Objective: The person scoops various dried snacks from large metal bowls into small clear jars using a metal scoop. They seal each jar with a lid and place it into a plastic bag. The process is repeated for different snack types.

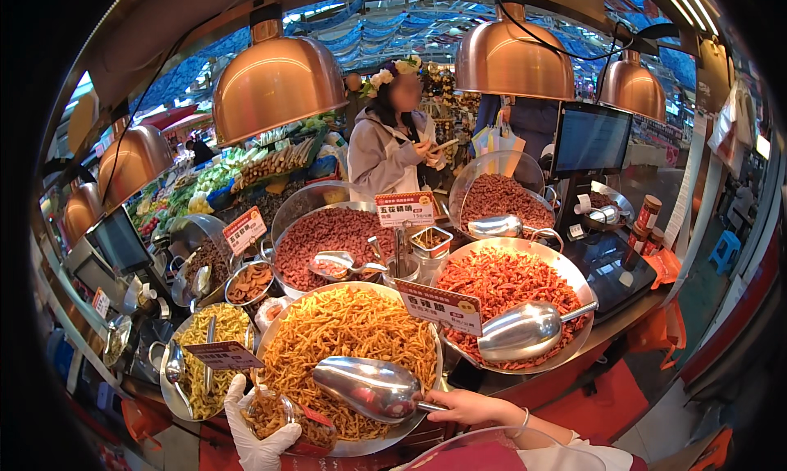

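Observation:
My left hand (261, 437), in a white glove, holds a clear jar (289, 419) partly filled with orange-brown fried strips, tilted at the near left rim of a wide metal bowl. My bare right hand (461, 407) grips the handle of a metal scoop (369, 388), whose head rests on the golden fried strips (350, 323) in that bowl. A price sign (440, 306) stands at the bowl's back right edge. Right of it, another metal scoop (522, 331) lies on red chili-coloured strips (516, 280). A smaller bowl of yellow strips (224, 342) sits to the left, with tongs and a scoop.
Behind are bowls of dark red pieces (313, 240) with clear covers. Copper lamps (280, 83) hang low above the counter. A monitor (591, 140) and several lidded jars (648, 213) stand at the right. Across the counter stands a person (390, 145) wearing a flower crown. Vegetables lie beyond.

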`<state>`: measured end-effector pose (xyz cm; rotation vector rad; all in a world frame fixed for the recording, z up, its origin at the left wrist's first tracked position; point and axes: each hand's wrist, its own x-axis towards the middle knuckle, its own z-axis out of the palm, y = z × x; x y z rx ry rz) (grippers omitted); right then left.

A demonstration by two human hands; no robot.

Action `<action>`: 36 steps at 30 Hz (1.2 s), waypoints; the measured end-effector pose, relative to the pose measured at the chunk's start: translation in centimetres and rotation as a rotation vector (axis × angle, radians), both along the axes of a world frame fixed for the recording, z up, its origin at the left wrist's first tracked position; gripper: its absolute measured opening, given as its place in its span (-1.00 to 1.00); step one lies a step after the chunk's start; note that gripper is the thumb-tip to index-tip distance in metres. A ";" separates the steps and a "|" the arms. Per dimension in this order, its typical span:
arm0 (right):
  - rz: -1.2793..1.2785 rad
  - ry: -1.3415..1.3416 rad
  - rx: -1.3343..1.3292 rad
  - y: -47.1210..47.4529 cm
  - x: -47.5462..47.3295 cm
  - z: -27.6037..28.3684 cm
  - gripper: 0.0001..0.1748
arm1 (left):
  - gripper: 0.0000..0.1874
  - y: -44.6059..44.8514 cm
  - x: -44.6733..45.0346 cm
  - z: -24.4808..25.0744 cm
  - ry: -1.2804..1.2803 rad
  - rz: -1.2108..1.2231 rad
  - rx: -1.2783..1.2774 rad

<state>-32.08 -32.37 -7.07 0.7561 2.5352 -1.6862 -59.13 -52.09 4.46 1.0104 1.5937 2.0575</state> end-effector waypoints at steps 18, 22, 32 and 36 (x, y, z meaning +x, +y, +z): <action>0.043 0.057 0.022 0.4 -0.1 -1.1 -0.48 | 0.11 0.3 0.2 0.1 -0.019 -0.014 -0.002; 0.028 0.165 0.143 0.4 -0.1 -1.7 -0.43 | 0.11 0.3 0.1 0.0 -0.034 -0.007 -0.005; 0.051 0.051 0.032 0.5 -0.2 -0.6 -0.54 | 0.13 0.6 -1.1 -1.2 -0.012 -0.038 -0.004; 0.040 0.040 -0.056 0.3 -0.1 -0.5 -0.56 | 0.13 0.8 -1.3 -1.4 0.016 -0.036 -0.011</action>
